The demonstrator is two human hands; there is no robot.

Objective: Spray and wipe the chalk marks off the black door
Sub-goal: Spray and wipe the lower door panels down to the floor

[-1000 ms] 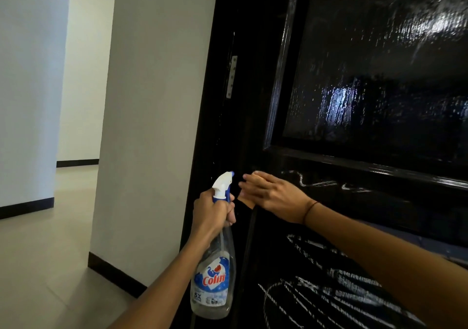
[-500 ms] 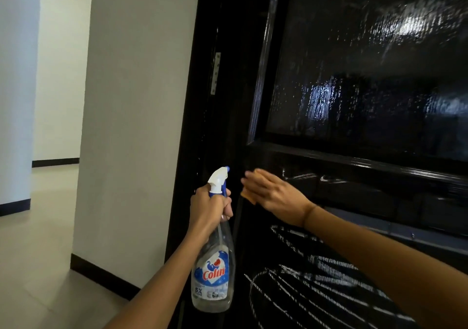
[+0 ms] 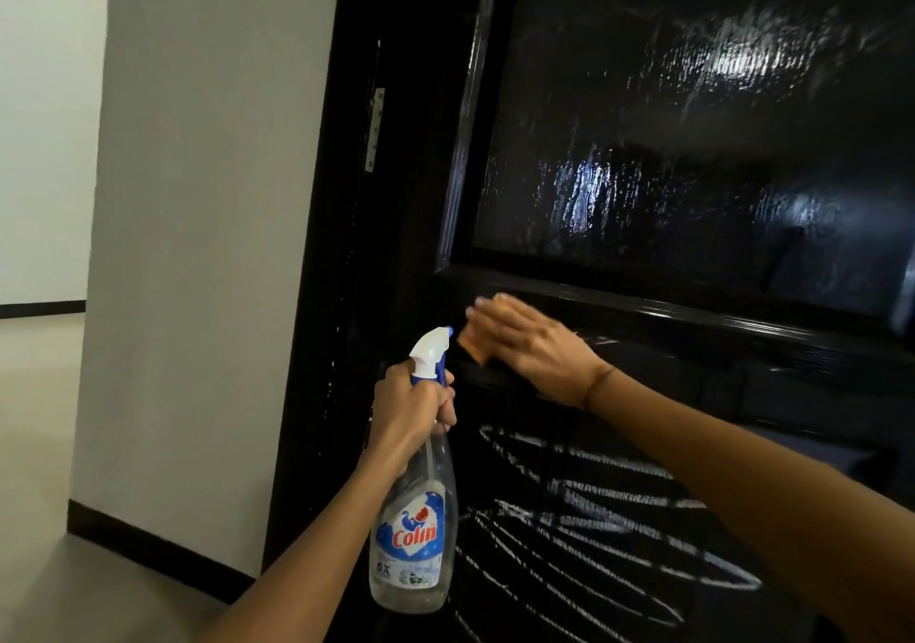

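Hands: right hand (image 3: 532, 340) flat, pressing orange cloth (image 3: 478, 345) to rail for wiping; left hand (image 3: 411, 407) gripping spray bottle (image 3: 413, 538) neck, kept ready | black door (image 3: 693, 147): upper panel wet, glossy | chalk marks (image 3: 584, 518): lower panel, uncleaned

Chalk-scribbled glossy black door (image 3: 693, 172)

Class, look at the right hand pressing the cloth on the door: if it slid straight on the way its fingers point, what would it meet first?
The right hand points left along the rail, so probably the black door edge; depth unclear.
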